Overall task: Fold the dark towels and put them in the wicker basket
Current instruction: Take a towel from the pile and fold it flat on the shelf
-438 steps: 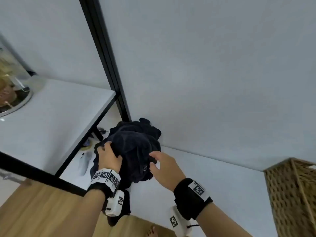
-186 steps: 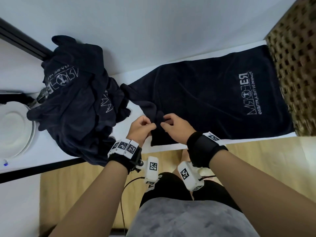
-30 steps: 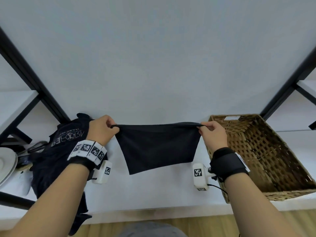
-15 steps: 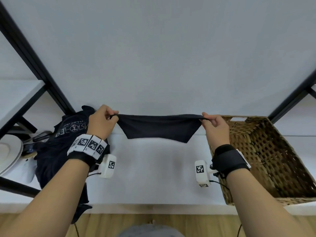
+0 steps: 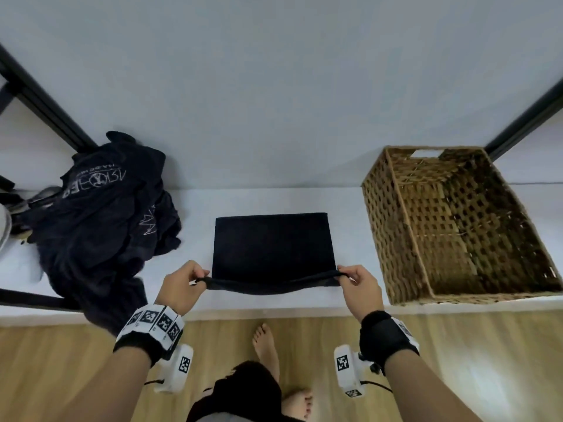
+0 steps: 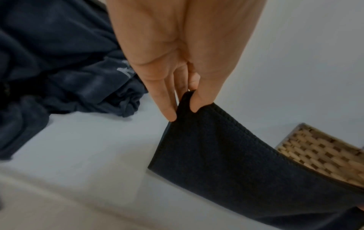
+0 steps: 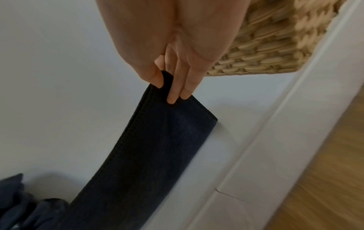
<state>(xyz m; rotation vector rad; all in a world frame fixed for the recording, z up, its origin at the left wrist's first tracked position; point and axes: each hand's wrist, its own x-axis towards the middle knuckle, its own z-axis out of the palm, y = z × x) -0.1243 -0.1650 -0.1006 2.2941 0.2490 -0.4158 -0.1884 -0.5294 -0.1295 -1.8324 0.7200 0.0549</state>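
A dark towel (image 5: 271, 245), folded into a rectangle, lies on the white shelf (image 5: 195, 208) in the head view, its far part flat and its near edge lifted. My left hand (image 5: 199, 277) pinches the near-left corner, and the left wrist view shows thumb and fingers on the towel (image 6: 226, 155). My right hand (image 5: 344, 274) pinches the near-right corner; the right wrist view shows the same grip on the towel (image 7: 149, 147). The wicker basket (image 5: 393, 239) stands to the right, with nothing visible inside.
A heap of dark towels (image 5: 100, 214) with white print lies at the left of the shelf, partly hanging over its front edge. Black frame posts (image 5: 45, 108) rise at both back corners. A wooden floor (image 5: 487, 360) and my bare feet are below.
The towel hung stretched in the air between both hands; now its far part lies flat on the shelf, and both hands have come down and toward me, still pinching the corners.
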